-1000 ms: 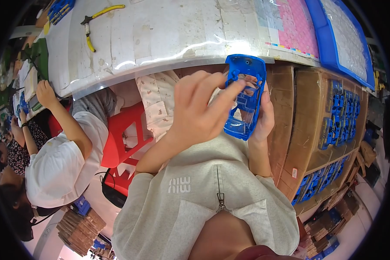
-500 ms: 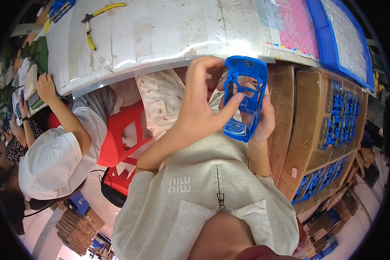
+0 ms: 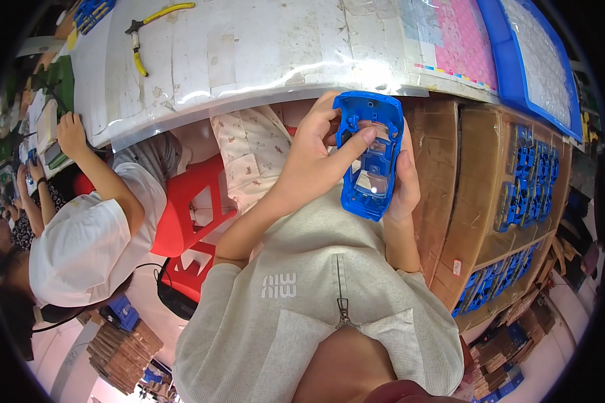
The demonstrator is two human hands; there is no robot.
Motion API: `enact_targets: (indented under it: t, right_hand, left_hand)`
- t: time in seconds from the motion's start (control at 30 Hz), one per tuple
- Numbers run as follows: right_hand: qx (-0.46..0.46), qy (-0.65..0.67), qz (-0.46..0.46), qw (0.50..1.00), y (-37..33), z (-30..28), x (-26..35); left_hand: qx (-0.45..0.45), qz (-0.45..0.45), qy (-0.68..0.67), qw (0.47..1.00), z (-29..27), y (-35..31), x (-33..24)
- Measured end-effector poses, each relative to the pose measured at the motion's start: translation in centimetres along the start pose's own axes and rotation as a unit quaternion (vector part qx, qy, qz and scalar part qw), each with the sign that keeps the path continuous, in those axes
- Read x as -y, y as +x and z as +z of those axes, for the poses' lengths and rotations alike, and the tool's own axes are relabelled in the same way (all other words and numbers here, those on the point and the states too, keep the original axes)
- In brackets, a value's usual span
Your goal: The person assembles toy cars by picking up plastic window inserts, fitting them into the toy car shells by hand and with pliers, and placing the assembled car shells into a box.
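Above my lap, both hands hold a blue plastic car-body shell [image 3: 371, 109], its hollow inner side facing up. A clear plastic window piece [image 3: 372, 184] sits within the shell's openings. My left hand [image 3: 314, 160] grips the shell's left side, the thumb reaching inside and pressing on the clear piece near the middle. My left fingers curl behind the far left edge and are partly hidden. Along the right edge, my right hand [image 3: 406, 185] supports the shell, its thumb against the side and its other fingers mostly hidden underneath.
Yellow-handled pliers [image 3: 138, 43] lie on the white table [image 3: 249, 50]. A blue tray [image 3: 501, 54] with clear plastic parts is at the far right. Cardboard boxes [image 3: 480, 161] with blue shells stand to my right. A person [image 3: 81, 235] sits left, near a red stool [image 3: 188, 201].
The shell has shifted slightly left and tilted in my hands. My left thumb has moved up and further into it, onto the clear piece.
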State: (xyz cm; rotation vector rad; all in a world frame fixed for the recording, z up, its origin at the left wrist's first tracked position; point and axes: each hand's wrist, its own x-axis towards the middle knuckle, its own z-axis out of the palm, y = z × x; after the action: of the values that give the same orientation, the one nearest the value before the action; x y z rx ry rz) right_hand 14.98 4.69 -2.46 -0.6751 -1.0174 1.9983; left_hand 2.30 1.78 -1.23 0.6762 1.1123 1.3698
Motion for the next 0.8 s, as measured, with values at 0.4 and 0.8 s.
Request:
enact_targets:
  t: [0.4, 0.8]
  right_hand:
    - [-0.011, -0.254, -0.043, 0.966, 0.6, -0.2, 0.6]
    - [-0.084, -0.373, -0.101, 0.919, 1.7, -0.9, -0.3]
  left_hand:
    - [-0.099, 0.152, 0.267, 0.947, -0.2, 0.7, 1.6]
    - [-0.160, 0.255, 0.248, 0.921, 1.3, 0.1, 0.8]
